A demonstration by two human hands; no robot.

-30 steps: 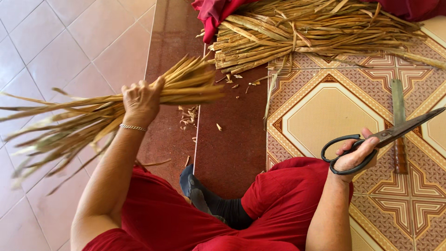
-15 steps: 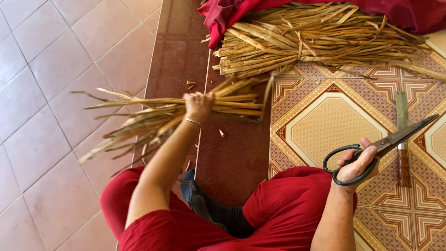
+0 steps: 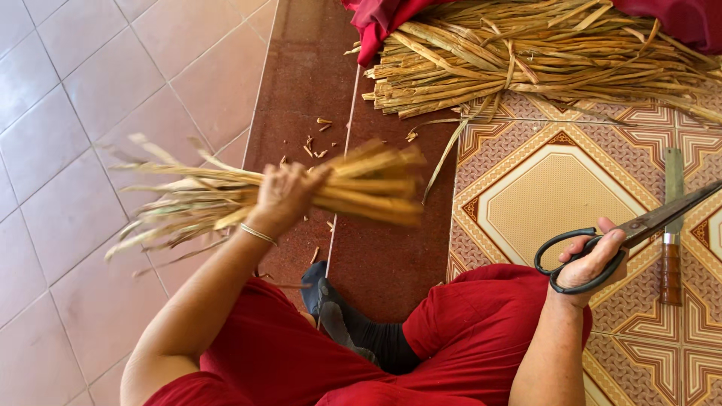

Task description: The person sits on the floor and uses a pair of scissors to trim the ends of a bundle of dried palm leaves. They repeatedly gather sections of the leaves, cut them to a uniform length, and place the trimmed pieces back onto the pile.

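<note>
One tied pile of dried strips on patterned floor, one knife beside scissors gripped by right hand, left hand clutching one bundle

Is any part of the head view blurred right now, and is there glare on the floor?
Head view: the left hand and the bundle of dried strips it grips are smeared by motion blur; the right hand, the black-handled scissors and the big tied bundle at the top are sharp; light is soft and even, with only a faint sheen on the pale floor tiles.
</note>
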